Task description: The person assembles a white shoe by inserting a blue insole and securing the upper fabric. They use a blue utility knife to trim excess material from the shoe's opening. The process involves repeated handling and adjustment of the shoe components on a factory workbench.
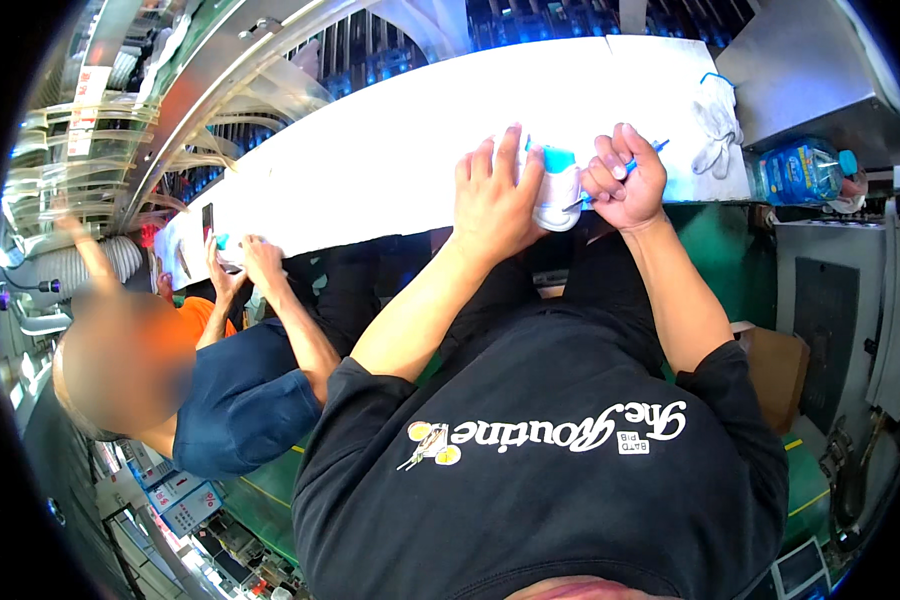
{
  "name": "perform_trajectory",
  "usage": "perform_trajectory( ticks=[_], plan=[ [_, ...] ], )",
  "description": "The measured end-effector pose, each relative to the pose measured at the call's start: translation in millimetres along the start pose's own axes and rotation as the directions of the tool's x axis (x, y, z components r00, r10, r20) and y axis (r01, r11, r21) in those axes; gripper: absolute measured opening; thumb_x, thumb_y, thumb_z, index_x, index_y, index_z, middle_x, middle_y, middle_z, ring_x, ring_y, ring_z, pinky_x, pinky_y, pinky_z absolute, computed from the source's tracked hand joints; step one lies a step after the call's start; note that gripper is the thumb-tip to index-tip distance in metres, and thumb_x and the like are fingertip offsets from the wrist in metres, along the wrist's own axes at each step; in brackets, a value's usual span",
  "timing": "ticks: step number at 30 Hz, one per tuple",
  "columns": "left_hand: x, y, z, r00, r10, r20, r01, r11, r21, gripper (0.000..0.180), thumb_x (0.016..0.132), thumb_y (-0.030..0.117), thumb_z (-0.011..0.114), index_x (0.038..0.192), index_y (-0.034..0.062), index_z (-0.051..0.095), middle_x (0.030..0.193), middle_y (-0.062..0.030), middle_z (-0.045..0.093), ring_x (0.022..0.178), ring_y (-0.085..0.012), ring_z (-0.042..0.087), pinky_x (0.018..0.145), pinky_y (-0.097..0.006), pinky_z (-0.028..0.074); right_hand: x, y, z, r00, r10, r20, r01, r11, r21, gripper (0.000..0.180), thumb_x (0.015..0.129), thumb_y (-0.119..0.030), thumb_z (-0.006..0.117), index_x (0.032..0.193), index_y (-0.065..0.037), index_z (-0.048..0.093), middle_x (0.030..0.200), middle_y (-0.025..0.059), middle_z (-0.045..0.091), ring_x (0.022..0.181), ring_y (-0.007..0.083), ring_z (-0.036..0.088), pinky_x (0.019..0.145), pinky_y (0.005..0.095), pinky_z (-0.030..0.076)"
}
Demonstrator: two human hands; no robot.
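Observation:
A white moulded piece [558,206] with a rounded near end, shaped like a shoe sole, lies at the near edge of the white worktable. A turquoise patch [560,160] shows on its far part. My left hand [498,195] steadies it from the left, fingers stretched over its side and the thumb along it; the hand hides part of the piece. In my right hand [625,185], the fingers are curled round a thin blue-handled tool [660,147]. The blue end sticks out to the upper right, while its dark, narrow tip points at the piece's right edge.
The long white table [400,150] curves away to the left, where a co-worker [245,395] handles another white and turquoise piece. White gloves [715,125] lie at the table's right end, beside a blue-labelled plastic bottle [805,172]. A cardboard box [775,375] stands lower right.

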State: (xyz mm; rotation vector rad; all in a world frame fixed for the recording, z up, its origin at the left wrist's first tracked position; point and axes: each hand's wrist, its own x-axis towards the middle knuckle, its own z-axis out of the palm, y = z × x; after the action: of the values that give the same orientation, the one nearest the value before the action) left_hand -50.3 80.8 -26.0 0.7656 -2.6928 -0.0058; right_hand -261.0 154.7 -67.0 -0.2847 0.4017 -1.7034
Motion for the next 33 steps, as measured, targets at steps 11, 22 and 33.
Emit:
perform_trajectory(
  ticks=[11, 22, 33],
  plan=[
    [-2.1, 9.1, 3.5, 0.997, -0.070, -0.016, 0.071, 0.996, 0.045, 0.084, 0.065, 0.028, 0.093, 0.141, 0.0061, 0.064, 0.158, -0.0284, 0.048, 0.129, -0.0484, 0.055, 0.102, -0.060, 0.045, 4.8, 1.3, -6.5, 0.998, -0.002, 0.056, -0.002, 0.997, 0.071, 0.037, 0.112, -0.035, 0.058, 0.081, -0.018, 0.046, 0.067, -0.0016, 0.044, 0.044, 0.0114, 0.032, 0.051, 0.0328, 0.033],
    [-5.4, 10.9, 12.0, 0.992, -0.052, -0.118, 0.067, 0.990, 0.126, 0.081, 0.071, 0.037, 0.090, 0.141, 0.0055, 0.063, 0.156, -0.0264, 0.050, 0.124, -0.0483, 0.058, 0.098, -0.058, 0.047, 6.5, 2.8, -1.3, 0.990, 0.030, 0.136, -0.032, 0.999, 0.015, 0.032, 0.110, -0.031, 0.061, 0.085, -0.018, 0.046, 0.068, -0.0027, 0.045, 0.045, 0.0104, 0.035, 0.052, 0.0308, 0.035],
    [-3.4, 13.6, 4.2, 0.995, -0.075, -0.062, 0.080, 0.994, 0.077, 0.099, 0.065, 0.054, 0.093, 0.145, 0.0067, 0.061, 0.163, -0.0273, 0.046, 0.147, -0.0537, 0.045, 0.104, -0.065, 0.043, -4.3, 25.3, 44.8, 0.880, -0.278, -0.385, 0.244, 0.960, -0.135, 0.027, 0.111, -0.027, 0.061, 0.088, -0.017, 0.049, 0.069, -0.0014, 0.048, 0.049, 0.0128, 0.039, 0.053, 0.0339, 0.037]
  ],
)
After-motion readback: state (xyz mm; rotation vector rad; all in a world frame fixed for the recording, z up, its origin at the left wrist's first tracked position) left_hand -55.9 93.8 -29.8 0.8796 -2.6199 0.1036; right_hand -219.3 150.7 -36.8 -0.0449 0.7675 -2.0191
